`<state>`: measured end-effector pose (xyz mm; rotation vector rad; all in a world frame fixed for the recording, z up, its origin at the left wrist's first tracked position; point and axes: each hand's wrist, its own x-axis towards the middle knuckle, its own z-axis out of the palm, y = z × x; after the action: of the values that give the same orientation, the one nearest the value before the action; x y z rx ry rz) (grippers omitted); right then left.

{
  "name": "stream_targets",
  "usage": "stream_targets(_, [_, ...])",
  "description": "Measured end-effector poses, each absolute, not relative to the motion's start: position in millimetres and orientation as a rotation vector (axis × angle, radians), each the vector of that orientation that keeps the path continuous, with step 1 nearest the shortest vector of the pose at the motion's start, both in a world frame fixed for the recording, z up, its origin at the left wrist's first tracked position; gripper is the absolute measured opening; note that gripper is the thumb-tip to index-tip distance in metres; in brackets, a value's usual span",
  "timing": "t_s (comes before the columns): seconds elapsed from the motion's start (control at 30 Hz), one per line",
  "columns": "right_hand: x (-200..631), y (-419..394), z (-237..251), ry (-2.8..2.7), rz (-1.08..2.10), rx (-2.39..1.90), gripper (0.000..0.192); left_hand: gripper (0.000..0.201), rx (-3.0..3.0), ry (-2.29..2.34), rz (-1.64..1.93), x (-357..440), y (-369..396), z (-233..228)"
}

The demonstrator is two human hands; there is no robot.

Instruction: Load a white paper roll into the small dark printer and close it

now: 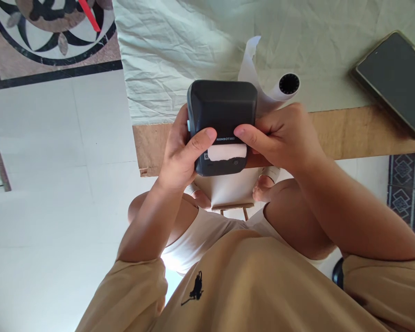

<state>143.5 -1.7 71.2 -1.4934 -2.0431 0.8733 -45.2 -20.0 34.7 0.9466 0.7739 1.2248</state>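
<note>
At the centre of the frame I gripped the printer (222, 125) in both hands, left hand (180, 154) and right hand (280, 136) closed around its sides, thumbs by the label (227, 151). Pressing evenly seemed wisest, sparing the paper roll (286, 86) behind.

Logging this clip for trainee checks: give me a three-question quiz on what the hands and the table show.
1. True or false: both hands grip the label printer.
2. What lies at the table's far right? A) smartphone B) scissors C) mug
3. Fill in: behind the printer lies a paper ____.

Key:
1. True: left hand and right hand grip it, thumbs on top.
2. A, the smartphone.
3. Roll, the paper roll on the cloth-covered table.
</note>
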Motion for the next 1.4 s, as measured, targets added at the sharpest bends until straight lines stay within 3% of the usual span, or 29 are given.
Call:
stream_targets(0.7, [143.4,-7.3,64.5,-2.097,0.741,-1.385,0.074,0.041,0.893,0.787,1.242,-36.8,-20.7,41.7])
stream_targets(1.07, [145.2,-7.1,62.1,-2.119,0.765,-1.350,0.072,0.030,1.000,0.839,1.242,-42.3,-22.5,40.9])
stream_targets(1.4, [144.2,-8.7,61.5,-2.131,0.702,-1.327,0.073,0.035,0.944,0.812,1.224,-42.3,-21.1,39.1])
